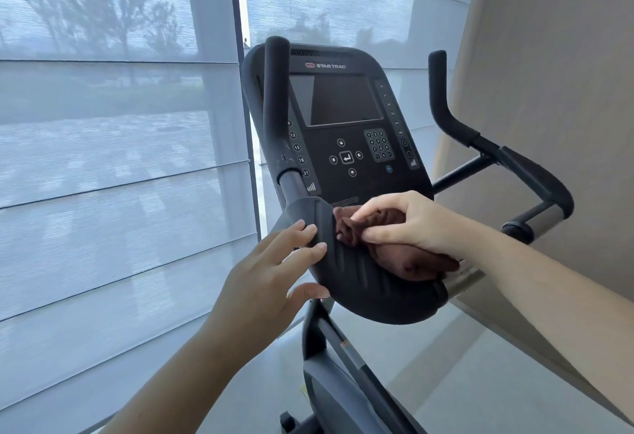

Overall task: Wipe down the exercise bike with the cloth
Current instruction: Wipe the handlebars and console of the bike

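Left hand [271,275] rests straight-fingered on the exercise bike's [343,166] grip [363,282], right hand [404,221] clutching the cloth [422,263] beside it.

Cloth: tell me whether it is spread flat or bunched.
Bunched: the cloth lies crumpled in folds under the right hand, which grips it on the handlebar pad.

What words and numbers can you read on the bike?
"STAR TRAC": top of the console.
"12", "15", "18", "21": buttons down the console's left edge.
Keypad digits, right-edge numbers, fine print: too small to read.
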{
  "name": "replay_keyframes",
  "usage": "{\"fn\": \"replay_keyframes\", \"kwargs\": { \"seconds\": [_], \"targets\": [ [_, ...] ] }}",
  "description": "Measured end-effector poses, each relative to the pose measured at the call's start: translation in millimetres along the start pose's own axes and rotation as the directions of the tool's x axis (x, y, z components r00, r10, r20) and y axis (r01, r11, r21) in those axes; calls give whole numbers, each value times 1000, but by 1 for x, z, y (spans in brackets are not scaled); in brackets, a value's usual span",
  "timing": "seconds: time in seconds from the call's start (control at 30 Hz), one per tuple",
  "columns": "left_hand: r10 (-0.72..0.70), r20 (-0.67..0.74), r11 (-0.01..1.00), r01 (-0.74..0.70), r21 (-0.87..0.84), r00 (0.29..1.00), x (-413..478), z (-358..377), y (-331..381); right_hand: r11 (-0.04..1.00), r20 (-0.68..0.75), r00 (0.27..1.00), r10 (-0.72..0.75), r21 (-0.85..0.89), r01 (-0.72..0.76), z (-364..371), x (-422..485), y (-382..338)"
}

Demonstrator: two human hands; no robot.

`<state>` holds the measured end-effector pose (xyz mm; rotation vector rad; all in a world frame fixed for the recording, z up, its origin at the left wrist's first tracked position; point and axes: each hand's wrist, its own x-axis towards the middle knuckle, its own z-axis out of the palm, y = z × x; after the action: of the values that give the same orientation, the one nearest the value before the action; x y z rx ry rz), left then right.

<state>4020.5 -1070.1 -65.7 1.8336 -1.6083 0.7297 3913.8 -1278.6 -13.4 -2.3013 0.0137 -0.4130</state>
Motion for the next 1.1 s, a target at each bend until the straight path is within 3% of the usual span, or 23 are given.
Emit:
{"fn": "replay_keyframes", "kwargs": {
  "seconds": [0.17,0.27,0.37,0.6,0.7,0.83,0.97,1.1],
  "targets": [
    [20,-18,1000,-20,-8,1000,-2,3,-3,999,-119,993,10,49,-4,14,19,-17],
    [48,-21,998,-49,-50,999,-3,6,-10,995,-137,990,24,-93,-37,13,0,-22],
    [82,-27,986,-85,-143,996,0,7,-24,974,-257,964,73,-189,-124,18,-23,-29],
    [329,-27,922,-327,-206,944,22,8,-71,868,-614,781,117,-319,-381,61,-35,-61],
    [412,-55,878,-412,-242,910,31,9,-85,792,-755,643,126,-313,-523,84,-26,-72],
    [487,-85,824,-490,-286,869,34,11,-99,717,-900,434,27,-285,-636,122,-10,-81],
    [502,-98,803,-506,-316,859,31,12,-112,661,-913,404,-56,-337,-670,143,5,-89],
    [477,-157,819,-502,-278,865,41,13,-136,755,-905,423,-34,-301,-582,130,26,-97]
  ]
}}
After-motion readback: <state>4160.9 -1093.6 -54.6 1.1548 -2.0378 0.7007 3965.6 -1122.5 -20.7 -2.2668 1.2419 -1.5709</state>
